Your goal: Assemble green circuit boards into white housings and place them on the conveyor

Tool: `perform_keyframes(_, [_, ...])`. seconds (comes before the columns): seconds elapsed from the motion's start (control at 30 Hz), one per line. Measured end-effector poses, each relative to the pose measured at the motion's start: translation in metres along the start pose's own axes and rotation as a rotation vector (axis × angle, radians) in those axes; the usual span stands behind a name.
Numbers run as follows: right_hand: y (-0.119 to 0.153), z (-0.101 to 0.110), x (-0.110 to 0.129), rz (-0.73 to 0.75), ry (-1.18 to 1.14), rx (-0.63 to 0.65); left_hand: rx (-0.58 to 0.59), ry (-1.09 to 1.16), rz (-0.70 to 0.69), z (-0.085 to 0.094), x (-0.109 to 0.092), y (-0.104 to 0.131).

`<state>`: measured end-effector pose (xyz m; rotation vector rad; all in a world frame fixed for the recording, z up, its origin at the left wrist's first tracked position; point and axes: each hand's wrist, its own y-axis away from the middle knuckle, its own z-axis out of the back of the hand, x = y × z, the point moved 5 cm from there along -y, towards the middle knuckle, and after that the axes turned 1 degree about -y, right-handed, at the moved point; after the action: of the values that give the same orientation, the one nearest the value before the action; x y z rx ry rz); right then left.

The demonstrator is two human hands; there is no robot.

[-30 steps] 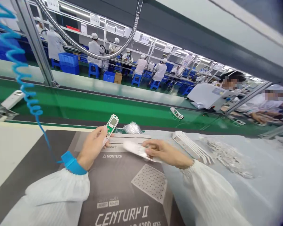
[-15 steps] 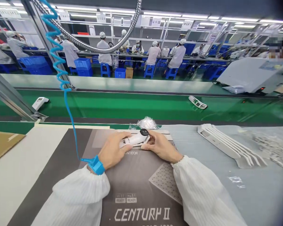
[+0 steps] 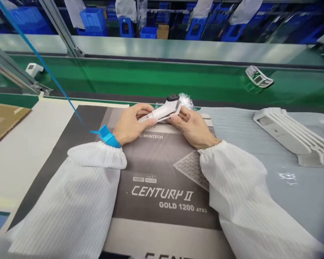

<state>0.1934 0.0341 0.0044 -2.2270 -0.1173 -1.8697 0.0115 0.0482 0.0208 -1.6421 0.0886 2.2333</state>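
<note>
Between my hands is a white, gun-shaped plastic housing [image 3: 164, 109], like that of a handheld thermometer, with a black round end [image 3: 173, 98] tilted up. A gap shows along its lower side, between two shell halves. My left hand [image 3: 132, 122] grips the narrow end, its thumb along the near side. My right hand [image 3: 190, 126] pinches the wider end near the black part, thumb in front and fingers behind. A blue wrist strap [image 3: 109, 136] with a cord is on my left wrist. Under my hands lies a dark printed cardboard sheet [image 3: 156, 158].
Several white shells [image 3: 294, 135] lie nested on the grey mat [image 3: 245, 172] at right. On the green conveyor [image 3: 151, 79] are a white handheld device [image 3: 34, 69] and an open shell with a circuit board [image 3: 259, 76]. Crumpled clear plastic [image 3: 186, 100] sits behind my right hand.
My view has tipped downward, so the bench sits higher in the picture. The housing has turned in my hands, now showing its gapped side more; both hands keep hold.
</note>
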Motion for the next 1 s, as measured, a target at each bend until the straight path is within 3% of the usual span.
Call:
perform_keyframes(0.2, [-0.001,-0.003,0.000,0.027,-0.114,-0.064,-0.043,-0.020,-0.117,-0.009,-0.009,0.003])
perform_keyframes(0.33, [-0.004,-0.012,0.003,0.023,-0.282,-0.178,-0.100,-0.190,-0.221,-0.017,-0.025,0.011])
perform_keyframes(0.43, [-0.006,-0.022,0.006,-0.075,-0.550,-0.301,-0.100,-0.428,-0.219,-0.030,-0.032,0.017])
perform_keyframes(0.53, [-0.002,-0.029,0.007,-0.209,-0.802,-0.418,0.071,-0.741,-0.149,-0.050,-0.033,0.023])
perform_keyframes(0.63, [0.004,-0.028,0.008,-0.286,-0.938,-0.474,0.252,-0.912,-0.157,-0.065,-0.033,0.026])
perform_keyframes(0.7, [0.005,-0.025,0.008,-0.300,-0.947,-0.455,0.264,-0.945,-0.164,-0.063,-0.033,0.024])
perform_keyframes(0.8, [0.002,-0.024,0.009,-0.285,-0.858,-0.311,0.182,-0.972,-0.091,-0.046,-0.025,0.016])
perform_keyframes(0.9, [0.000,-0.029,0.010,-0.215,-0.756,-0.152,0.026,-0.932,-0.021,-0.025,-0.019,0.011])
perform_keyframes(1.0, [0.001,-0.039,0.011,-0.114,-0.644,-0.067,-0.167,-0.756,-0.151,-0.018,-0.028,0.014])
